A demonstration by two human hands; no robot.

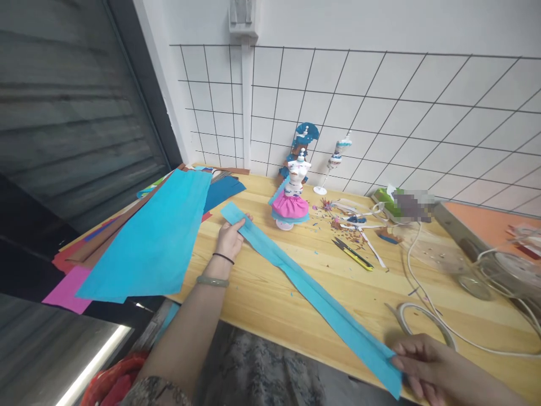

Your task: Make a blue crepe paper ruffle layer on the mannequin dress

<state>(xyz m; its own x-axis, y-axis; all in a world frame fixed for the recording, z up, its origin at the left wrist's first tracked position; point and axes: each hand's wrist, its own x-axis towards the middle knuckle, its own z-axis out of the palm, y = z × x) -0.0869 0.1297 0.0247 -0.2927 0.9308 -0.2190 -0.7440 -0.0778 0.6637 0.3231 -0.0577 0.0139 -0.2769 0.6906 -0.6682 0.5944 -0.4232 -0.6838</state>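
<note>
Head view is showing a person stretching a long blue paper strip (304, 282) flat across a wooden table (262, 304), one end in each hand. The left hand (230, 238) is reaching out ahead, its fingers curling closed on the far end of the strip with the fingertips lying over the paper edge. The right hand (426, 369) is pinching the near end tight between thumb and fingers, right at the table's front edge. Just to the left of the left fingers a large blue sheet (160, 237) is lying on a pile of coloured paper. Beyond those fingers and to their right, well apart, a small dress-form figure (291, 194) in a pink skirt is standing upright. Between the two hands, on the far side of the strip, yellow-handled scissors (353, 254) are lying among paper scraps. Just beyond the right fingers a tape roll (422, 324) is resting flat.
</note>
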